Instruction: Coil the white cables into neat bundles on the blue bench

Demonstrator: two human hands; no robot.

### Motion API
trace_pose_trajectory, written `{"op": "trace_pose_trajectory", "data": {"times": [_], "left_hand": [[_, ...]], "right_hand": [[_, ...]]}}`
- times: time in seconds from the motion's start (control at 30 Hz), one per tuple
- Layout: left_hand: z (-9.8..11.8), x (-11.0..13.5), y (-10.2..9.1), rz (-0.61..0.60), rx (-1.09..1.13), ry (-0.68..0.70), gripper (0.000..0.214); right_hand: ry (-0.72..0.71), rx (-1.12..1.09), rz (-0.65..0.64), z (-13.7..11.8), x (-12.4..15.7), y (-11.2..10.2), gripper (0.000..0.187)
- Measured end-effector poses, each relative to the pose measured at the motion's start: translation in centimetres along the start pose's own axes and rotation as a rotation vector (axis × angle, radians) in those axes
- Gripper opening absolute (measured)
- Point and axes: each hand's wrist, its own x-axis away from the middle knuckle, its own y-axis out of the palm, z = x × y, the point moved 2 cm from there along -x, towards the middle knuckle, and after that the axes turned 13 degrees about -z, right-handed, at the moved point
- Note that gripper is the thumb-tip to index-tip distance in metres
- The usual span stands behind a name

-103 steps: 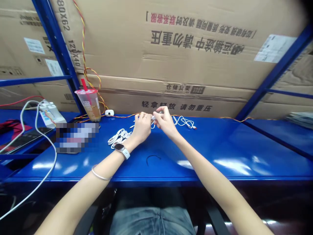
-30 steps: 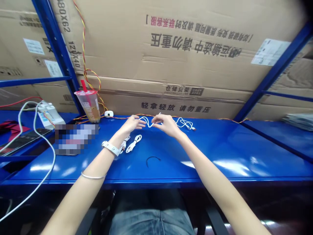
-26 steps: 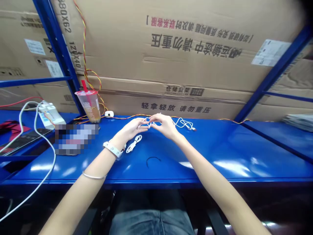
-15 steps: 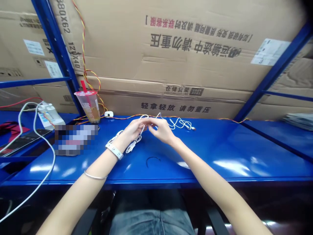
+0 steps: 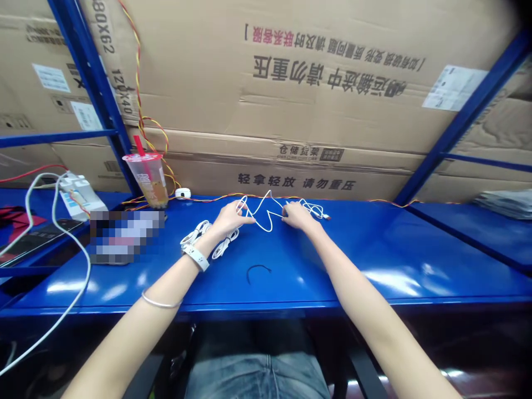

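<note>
A loose white cable runs in zigzags between my two hands on the blue shelf top. My left hand pinches one end of it near the back edge, its wrist wearing a white watch. My right hand grips the cable farther right, next to a tangled white cable pile. Two coiled white cables lie beside my left wrist.
A drink cup with a red straw stands at the back left. A power strip with a thick white lead sits farther left. A small black loop lies near the front. Cardboard boxes wall the back.
My hands were together half a second ago; they have drawn apart, my right hand moving right toward the tangled pile, stretching the white cable between them.
</note>
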Motion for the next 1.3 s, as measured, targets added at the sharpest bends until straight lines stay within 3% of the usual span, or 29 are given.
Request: {"op": "trace_pose_trajectory", "data": {"times": [0.1,0.2,0.3,0.4,0.57,0.7,0.87,1.0,1.13,1.23,1.3], "left_hand": [[0.1,-0.2,0.0,0.024,-0.34,0.009,0.035],[-0.1,-0.4,0.3,-0.047,-0.412,-0.053,0.01],[-0.5,-0.5,0.6,-0.076,-0.199,-0.077,0.007],[-0.5,-0.5,0.8,-0.031,0.067,-0.014,0.006],[-0.1,-0.5,1.2,-0.022,0.319,-0.021,0.012],[0.5,-0.2,1.7,-0.059,0.441,-0.085,0.017],[1.0,0.2,2.4,-0.112,0.628,-0.06,0.02],[0.6,-0.1,3.0,-0.156,0.687,0.007,0.023],[0.2,-0.1,2.9,-0.014,0.7,-0.021,0.022],[0.8,0.1,2.6,0.013,0.709,-0.024,0.018],[1.2,0.3,2.4,0.036,0.708,-0.038,0.018]], "right_hand": [[0.033,0.048,-0.013,-0.3,0.3,-0.1,0.025],[0.031,0.085,-0.014,-0.4,0.4,-0.4,0.027],[0.018,0.104,-0.025,-0.4,0.4,-0.5,0.024],[0.014,0.108,-0.04,-0.3,0.3,-0.3,0.022],[0.014,0.113,-0.011,-0.6,0.9,-0.5,0.025],[-0.023,0.06,0.118,-1.7,1.5,-1.8,0.026],[-0.16,-0.193,0.279,-4.3,2.2,-2.5,0.016],[-0.299,-0.288,0.309,-6.9,2.8,-1.5,0.015],[-0.445,-0.272,0.329,-8.3,3.0,-0.8,0.017],[-0.482,-0.316,0.302,-7.0,2.5,-1.3,0.015],[-0.411,-0.325,0.314,-5.0,2.0,-1.9,0.017]]}}
